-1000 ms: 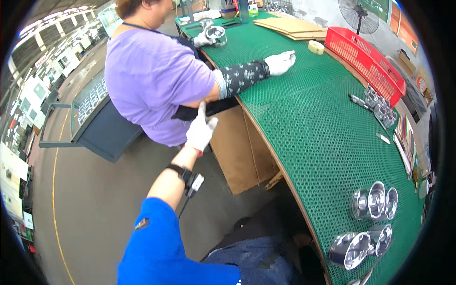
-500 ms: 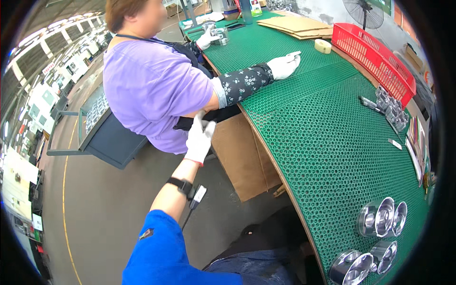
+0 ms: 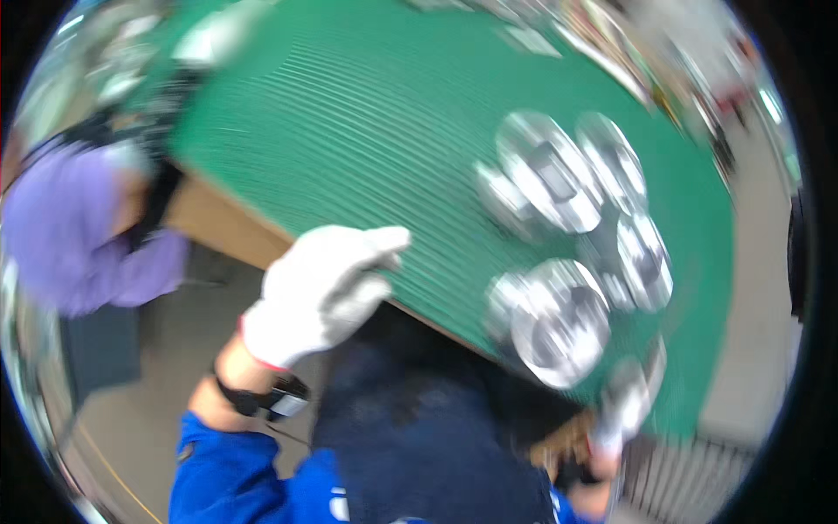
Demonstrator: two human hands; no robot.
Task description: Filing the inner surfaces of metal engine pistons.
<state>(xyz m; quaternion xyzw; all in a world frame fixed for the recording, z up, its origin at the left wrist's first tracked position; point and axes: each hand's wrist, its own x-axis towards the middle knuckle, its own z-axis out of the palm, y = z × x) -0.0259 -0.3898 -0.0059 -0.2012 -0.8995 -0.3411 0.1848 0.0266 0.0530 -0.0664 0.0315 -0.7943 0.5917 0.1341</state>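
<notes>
My left hand (image 3: 323, 293), in a white glove, hovers at the near edge of the green table mat (image 3: 349, 131). Its fingers are partly curled, with a gap between them and the thumb, and nothing shows in it. Low on the right, my gloved right hand (image 3: 621, 406) is beside the mat's near right part, its fingers smeared by motion. Between the hands stand several shiny metal pistons: one nearest me (image 3: 559, 323), one behind it (image 3: 550, 175), one at the far right (image 3: 614, 162) and another below that (image 3: 644, 262). All are blurred.
At the left, a person in purple (image 3: 74, 227) rests a white-gloved hand (image 3: 218, 35) over the mat. A stack of papers or thin folders (image 3: 602, 48) lies at the far edge. A metal grate (image 3: 690, 480) is at lower right.
My view has swung right and down toward the pistons. My left hand has moved away from the person's side to the table edge. My right hand has come into view.
</notes>
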